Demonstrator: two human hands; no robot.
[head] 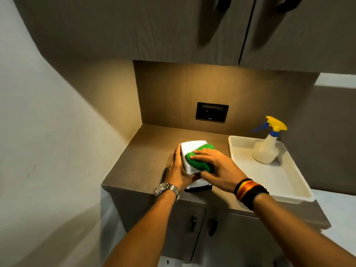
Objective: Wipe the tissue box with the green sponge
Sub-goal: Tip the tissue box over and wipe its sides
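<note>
I count two hands of mine, my left hand [178, 168] and my right hand [215, 163], at the centre of the frame. Between them is one white rectangular tissue box [189, 151] with one green sponge [200, 160]. At right I see one white plastic tray [289, 187] and one clear spray bottle with a yellow-and-blue trigger [266, 144]. One black wall socket [212, 112] sits above centre.

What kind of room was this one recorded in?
Probably a home or hotel room nook: a wooden counter under wall cupboards, a wall socket behind, and a spray bottle in a white tray.
</note>
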